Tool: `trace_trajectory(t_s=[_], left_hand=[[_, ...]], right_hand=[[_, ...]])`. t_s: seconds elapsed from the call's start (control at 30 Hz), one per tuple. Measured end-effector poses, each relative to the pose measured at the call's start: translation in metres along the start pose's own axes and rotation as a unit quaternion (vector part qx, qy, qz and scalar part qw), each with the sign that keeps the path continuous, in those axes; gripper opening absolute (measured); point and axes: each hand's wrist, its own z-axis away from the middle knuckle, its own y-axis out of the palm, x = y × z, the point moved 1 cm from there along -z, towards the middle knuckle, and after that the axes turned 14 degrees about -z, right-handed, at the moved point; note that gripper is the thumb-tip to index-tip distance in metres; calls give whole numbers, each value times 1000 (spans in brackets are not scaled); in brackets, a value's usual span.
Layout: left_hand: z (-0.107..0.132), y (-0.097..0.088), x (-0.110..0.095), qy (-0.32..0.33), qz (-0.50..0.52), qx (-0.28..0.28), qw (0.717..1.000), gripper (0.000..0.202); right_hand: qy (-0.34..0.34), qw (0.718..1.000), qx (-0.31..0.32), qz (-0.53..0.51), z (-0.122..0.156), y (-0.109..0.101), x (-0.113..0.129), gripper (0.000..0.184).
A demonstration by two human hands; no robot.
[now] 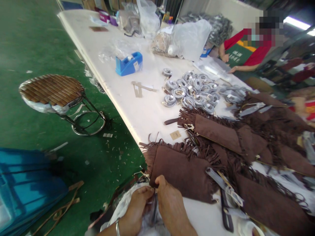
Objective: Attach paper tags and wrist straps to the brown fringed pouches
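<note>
My left hand and my right hand meet at the table's near edge, both pinched closed on the corner of a brown fringed suede bag. The fingers press together at a spot near the bag's metal clasp. What exactly they pinch is hidden between them. A grey strap lies across the bag's right side. More brown fringed bags are stacked beyond it on the white table. A bracelet sits on my left wrist.
Several coiled grey straps lie mid-table, with a blue tape dispenser and plastic bags farther back. A person in red works at the far right. A round stool and a blue crate stand on the green floor at left.
</note>
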Motion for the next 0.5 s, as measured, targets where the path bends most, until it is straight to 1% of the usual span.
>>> trace_trajectory(t_s=[0.13, 0.33, 0.43, 0.5], left_hand=[[-5, -1, -4, -56, 36, 37, 997, 10], [-22, -11, 1, -129, 79, 120, 981, 13], [-26, -12, 3, -150, 85, 143, 975, 11], [-25, -11, 2, -151, 92, 159, 971, 10]], right_hand=[[7, 999, -28, -28, 1, 4, -9, 28], [56, 988, -55, -137, 3, 6, -16, 21], [88, 979, -72, -168, 6, 8, -18, 16], [104, 973, -84, -186, 9, 10, -19, 14]])
